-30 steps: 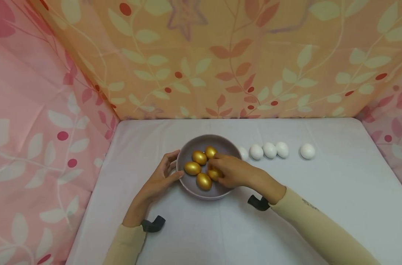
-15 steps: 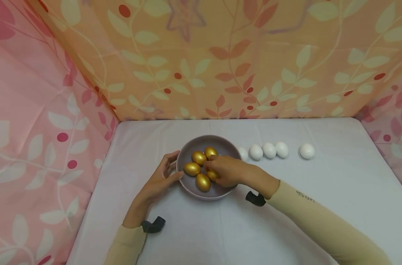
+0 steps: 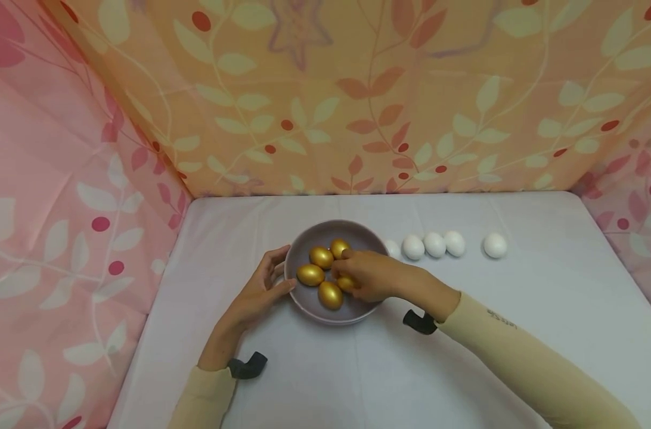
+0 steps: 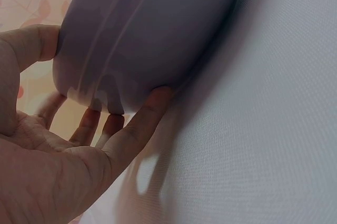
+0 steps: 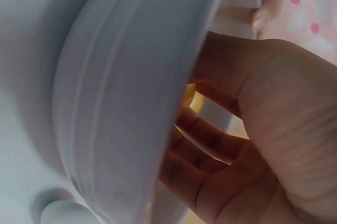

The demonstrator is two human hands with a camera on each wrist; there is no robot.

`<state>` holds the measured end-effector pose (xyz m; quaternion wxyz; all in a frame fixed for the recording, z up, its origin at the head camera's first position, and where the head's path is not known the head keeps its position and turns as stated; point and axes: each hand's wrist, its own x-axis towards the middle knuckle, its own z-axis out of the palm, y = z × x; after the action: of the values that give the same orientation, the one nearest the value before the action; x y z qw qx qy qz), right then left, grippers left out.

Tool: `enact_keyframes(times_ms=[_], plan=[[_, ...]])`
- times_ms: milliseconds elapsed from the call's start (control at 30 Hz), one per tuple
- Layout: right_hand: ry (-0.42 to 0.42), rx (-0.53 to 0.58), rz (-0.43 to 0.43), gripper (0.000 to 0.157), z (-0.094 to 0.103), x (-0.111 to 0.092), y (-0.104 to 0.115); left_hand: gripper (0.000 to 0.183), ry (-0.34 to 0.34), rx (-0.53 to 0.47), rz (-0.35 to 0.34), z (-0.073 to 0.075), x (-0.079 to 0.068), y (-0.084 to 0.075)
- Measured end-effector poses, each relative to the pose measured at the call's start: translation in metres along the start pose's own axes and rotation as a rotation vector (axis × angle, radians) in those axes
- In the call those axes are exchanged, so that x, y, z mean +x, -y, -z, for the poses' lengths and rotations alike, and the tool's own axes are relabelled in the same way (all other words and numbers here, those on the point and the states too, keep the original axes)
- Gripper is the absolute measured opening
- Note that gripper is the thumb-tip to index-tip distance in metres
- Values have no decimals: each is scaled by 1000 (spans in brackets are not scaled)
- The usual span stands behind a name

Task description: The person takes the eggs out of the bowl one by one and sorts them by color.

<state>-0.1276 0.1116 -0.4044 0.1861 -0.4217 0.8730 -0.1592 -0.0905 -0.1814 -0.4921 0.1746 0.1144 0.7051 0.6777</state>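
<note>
A mauve bowl (image 3: 304, 304) stands on the table with several golden eggs (image 3: 310, 274) inside. My left hand (image 3: 258, 292) holds the bowl's left side, its thumb at the rim and its other fingertips against the outer wall (image 4: 158, 45). Reaching over the right rim, my right hand (image 3: 374, 275) has its fingers curled round a golden egg (image 3: 347, 284) low in the bowl. That egg is partly covered by the fingers. In the right wrist view the bowl's wall (image 5: 126, 87) hides most of it, and only a little gold shows between the fingers.
Several white eggs (image 3: 435, 245) lie in a row on the white tablecloth (image 3: 304, 381) right of the bowl, the nearest partly hidden by it. One white egg (image 3: 495, 245) lies farther right, apart. Patterned cloth walls (image 3: 250, 107) enclose the table's back and sides.
My right hand has shifted slightly left inside the bowl with its fingers at the same golden egg. The left hand and the bowl look unchanged.
</note>
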Motion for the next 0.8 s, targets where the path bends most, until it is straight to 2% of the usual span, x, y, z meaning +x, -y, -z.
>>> enact_keyframes(times_ms=[167,333,500,667,800], plan=[[-73,35,24,39,3,-8,1,74,-6,9,11,0,-1,-2],[-162,105,4,40,2,-20,-1,74,-3,10,14,-2,-1,-2],[-283,259,-27,41,2,-35,-3,74,-3,3,7,-2,-1,0],[-440,414,-29,45,1,-51,-9,74,-8,4,2,-1,-1,0],[-541,483,-31,46,-3,-62,-15,74,-5,12,-1,-1,0,1]])
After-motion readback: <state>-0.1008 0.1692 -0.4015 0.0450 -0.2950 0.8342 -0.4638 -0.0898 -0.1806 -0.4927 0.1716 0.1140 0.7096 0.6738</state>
